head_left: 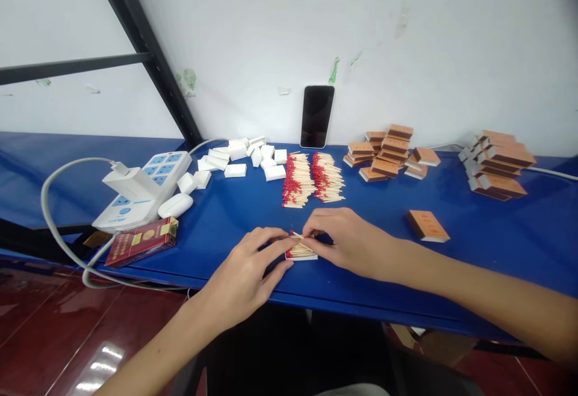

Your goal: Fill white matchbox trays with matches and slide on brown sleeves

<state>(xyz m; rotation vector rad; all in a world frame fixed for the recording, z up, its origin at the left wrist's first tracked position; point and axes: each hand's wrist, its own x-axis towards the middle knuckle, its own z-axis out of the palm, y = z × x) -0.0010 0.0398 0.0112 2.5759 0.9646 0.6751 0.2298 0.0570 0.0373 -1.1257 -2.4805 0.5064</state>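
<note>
A small white matchbox tray filled with red-tipped matches lies near the front edge of the blue table. My left hand steadies its left side, thumb at the near corner and fingers along the far side. My right hand is over the tray's right end, its thumb and forefinger pinched on a match lying on top. Just beyond are two loose heaps of matches, a left heap and a right heap, red heads to the left. A single orange matchbox lies right of my right hand.
White empty-looking trays lie scattered at back left. Orange matchboxes stand in a middle stack and a right stack. A phone leans on the wall. At left are a power strip, a white mouse and a red pack.
</note>
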